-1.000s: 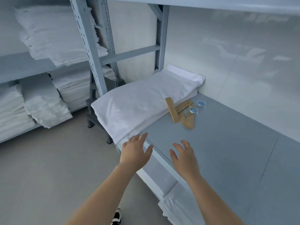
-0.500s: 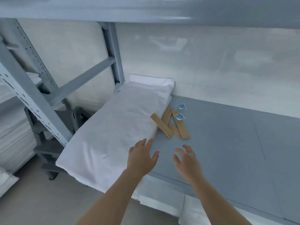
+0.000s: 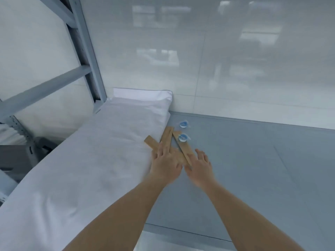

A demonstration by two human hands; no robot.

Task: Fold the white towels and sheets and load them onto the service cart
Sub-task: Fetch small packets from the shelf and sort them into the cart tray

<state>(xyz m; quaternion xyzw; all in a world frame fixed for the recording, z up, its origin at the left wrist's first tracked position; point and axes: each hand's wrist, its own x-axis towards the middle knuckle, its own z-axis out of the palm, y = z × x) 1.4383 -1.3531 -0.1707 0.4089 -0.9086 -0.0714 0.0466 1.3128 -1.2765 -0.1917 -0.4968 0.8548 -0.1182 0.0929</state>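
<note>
Both hands now over brown packets, blue cups beyond, folded sheets beside

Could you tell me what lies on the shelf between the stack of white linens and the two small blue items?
In the head view, tan flat strips, overlapping and crossed, lie between the folded white linens and the two blue items; one blue item rests on a strip.

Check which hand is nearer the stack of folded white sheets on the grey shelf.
Left. The left hand sits at the right edge of the stack of folded white sheets, over the tan paper sleeves. The right hand lies further right, above bare grey shelf.
</note>
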